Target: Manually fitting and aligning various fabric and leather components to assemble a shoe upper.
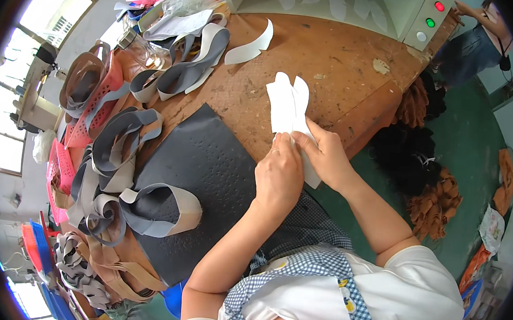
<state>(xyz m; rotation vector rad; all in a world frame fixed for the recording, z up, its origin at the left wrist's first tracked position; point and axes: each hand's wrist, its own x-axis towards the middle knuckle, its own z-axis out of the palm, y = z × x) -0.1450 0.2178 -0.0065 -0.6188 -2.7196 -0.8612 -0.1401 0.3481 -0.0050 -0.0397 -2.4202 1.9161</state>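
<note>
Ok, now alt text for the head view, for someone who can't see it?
A person's left hand and right hand hold thin white pieces above a worn brown table. To the left lie a black mat and looped grey-and-beige strips, with pink baskets farther out; a pale box with red and green lights stands near the top.
</note>
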